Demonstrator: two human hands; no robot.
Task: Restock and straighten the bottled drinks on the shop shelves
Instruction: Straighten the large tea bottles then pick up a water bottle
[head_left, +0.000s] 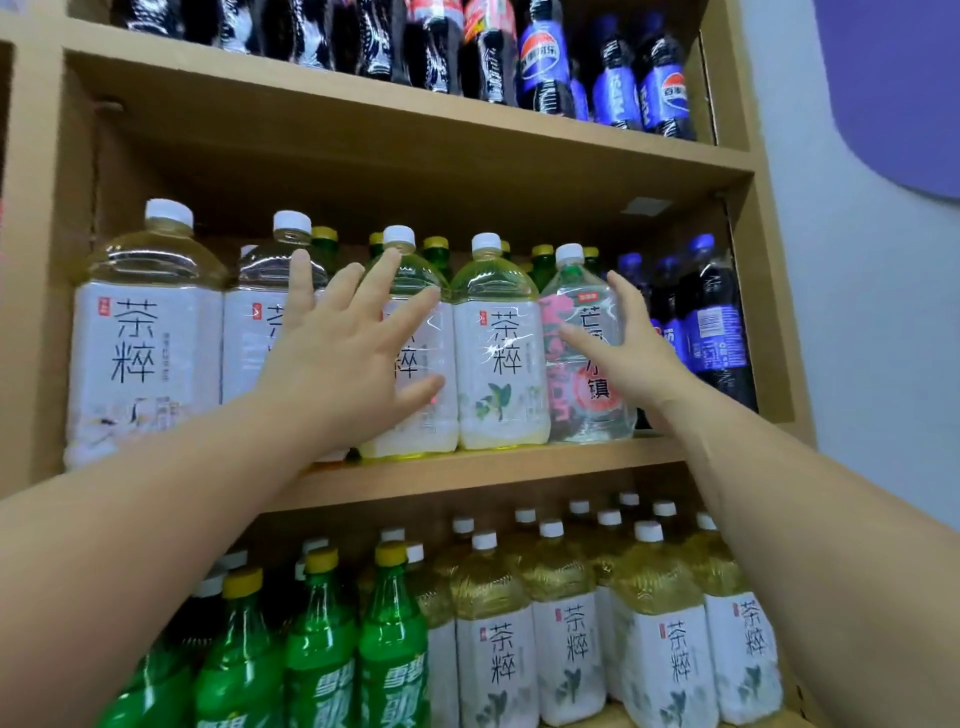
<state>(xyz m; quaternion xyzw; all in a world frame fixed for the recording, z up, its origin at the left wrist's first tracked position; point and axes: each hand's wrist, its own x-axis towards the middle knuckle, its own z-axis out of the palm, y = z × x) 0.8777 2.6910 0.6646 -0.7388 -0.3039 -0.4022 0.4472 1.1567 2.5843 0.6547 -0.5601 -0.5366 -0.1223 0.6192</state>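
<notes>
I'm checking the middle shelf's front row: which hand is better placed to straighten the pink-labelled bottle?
Probably the right hand: it is open right at the pink-labelled bottle. The left hand is spread over the tea bottles further left.

The tea bottles (501, 353) are clear glossy plastic with smooth, shiny white label wraps. The shelf (467, 467) looks matt, wood-toned board

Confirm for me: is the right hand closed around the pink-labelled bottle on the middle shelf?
No, the right hand is open with fingers spread against the side of the pink-labelled bottle, not wrapped around it.
</notes>
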